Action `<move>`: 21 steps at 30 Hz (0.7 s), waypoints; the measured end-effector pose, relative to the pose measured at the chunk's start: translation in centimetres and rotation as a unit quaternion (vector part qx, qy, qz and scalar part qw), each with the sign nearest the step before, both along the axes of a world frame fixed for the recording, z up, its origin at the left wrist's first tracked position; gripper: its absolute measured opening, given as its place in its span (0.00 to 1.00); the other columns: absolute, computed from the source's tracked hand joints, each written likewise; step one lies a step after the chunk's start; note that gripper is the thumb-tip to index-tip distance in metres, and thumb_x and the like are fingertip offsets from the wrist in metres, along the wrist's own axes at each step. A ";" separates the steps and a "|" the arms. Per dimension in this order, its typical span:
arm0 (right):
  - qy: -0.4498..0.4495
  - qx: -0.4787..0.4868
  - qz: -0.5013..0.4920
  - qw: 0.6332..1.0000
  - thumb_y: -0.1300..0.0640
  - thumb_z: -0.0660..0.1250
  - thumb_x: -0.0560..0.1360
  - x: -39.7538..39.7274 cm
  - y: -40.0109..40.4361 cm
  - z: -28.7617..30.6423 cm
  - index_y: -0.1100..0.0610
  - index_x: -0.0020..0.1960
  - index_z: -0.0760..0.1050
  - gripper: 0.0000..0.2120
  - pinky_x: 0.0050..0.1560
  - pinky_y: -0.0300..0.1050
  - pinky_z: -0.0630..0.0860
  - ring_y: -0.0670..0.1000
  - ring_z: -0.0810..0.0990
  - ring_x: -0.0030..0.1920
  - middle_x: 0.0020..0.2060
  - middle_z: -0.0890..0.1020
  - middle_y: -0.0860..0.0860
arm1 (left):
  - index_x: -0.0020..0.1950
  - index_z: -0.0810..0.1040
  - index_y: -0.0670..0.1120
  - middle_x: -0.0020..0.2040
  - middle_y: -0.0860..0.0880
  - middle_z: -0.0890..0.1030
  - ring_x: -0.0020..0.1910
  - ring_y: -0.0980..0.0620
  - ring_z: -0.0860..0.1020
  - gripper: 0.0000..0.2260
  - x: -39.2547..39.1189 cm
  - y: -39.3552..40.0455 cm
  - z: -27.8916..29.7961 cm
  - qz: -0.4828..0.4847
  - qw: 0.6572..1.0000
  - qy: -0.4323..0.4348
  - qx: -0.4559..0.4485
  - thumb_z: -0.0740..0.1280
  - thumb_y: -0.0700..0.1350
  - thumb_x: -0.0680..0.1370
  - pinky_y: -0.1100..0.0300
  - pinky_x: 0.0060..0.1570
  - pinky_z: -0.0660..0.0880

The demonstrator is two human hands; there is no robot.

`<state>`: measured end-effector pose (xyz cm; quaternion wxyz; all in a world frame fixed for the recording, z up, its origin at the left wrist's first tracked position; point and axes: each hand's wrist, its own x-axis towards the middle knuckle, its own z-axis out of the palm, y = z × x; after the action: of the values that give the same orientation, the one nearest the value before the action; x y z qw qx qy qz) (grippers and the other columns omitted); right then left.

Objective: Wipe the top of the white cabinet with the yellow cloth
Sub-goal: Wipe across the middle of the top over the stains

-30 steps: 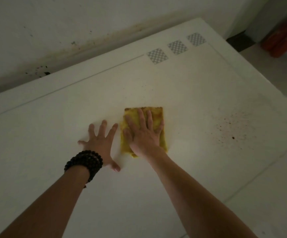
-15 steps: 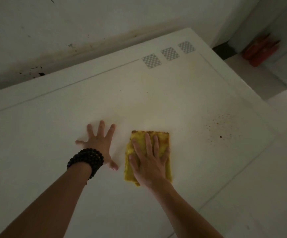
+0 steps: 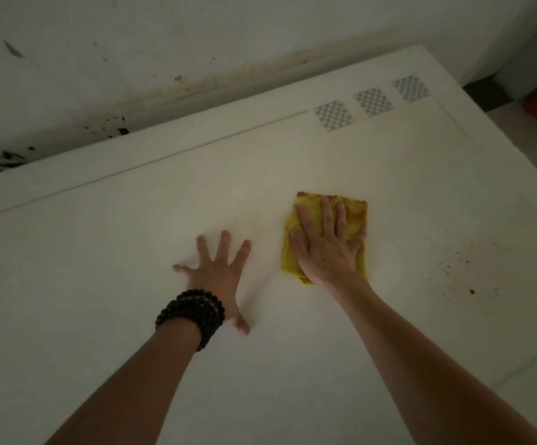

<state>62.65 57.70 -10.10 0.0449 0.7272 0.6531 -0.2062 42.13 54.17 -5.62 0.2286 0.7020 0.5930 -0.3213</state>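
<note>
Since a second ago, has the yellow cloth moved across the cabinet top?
Yes. The yellow cloth, pressed under the right hand, has slid right, away from the braced left hand and toward the brown speckles.

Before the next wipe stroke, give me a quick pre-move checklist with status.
1. Right hand flat on the yellow cloth, fingers straight: ok.
2. Cloth lying flat on the white cabinet top, folded, not bunched: ok.
3. Left hand spread on the cabinet top beside the cloth, apart from it: ok.
4. Brown specks to the right of the cloth not wiped yet: not ok.
5. Path from cloth to specks free of objects: ok.
6. Cloth damp or dry: cannot tell.
</note>
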 end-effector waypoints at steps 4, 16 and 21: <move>0.003 0.002 0.078 0.997 0.34 0.39 0.80 -2.1 -4.4 0.2 0.35 0.80 0.41 0.29 0.71 0.74 0.30 0.56 0.31 0.80 0.81 0.33 0.48 | 0.77 0.35 0.58 0.77 0.50 0.33 0.76 0.37 0.38 0.62 -1.4 -0.3 0.3 0.004 0.998 -0.043 0.037 0.76 0.69 0.59 0.30 0.65 0.61; 0.013 -0.001 0.193 0.981 0.33 0.41 0.82 -10.1 2.4 0.1 0.32 0.79 0.38 0.27 0.71 0.74 0.30 0.55 0.28 0.79 0.80 0.31 0.46 | 0.76 0.30 0.54 0.76 0.48 0.28 0.75 0.36 0.32 0.68 -6.7 6.3 0.1 0.157 0.986 -0.029 0.040 0.77 0.69 0.56 0.24 0.66 0.54; 0.020 0.015 0.200 0.980 0.33 0.41 0.82 -13.3 10.3 -0.4 0.34 0.80 0.40 0.27 0.71 0.74 0.30 0.56 0.30 0.80 0.81 0.34 0.47 | 0.76 0.31 0.55 0.77 0.49 0.30 0.75 0.36 0.34 0.67 -7.1 6.4 -0.6 0.149 0.988 -0.015 0.047 0.76 0.70 0.57 0.26 0.65 0.58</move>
<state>49.40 68.05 -10.55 0.0609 0.5783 0.7891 -0.1979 35.07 60.55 -6.20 0.2499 0.6203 0.7020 -0.2451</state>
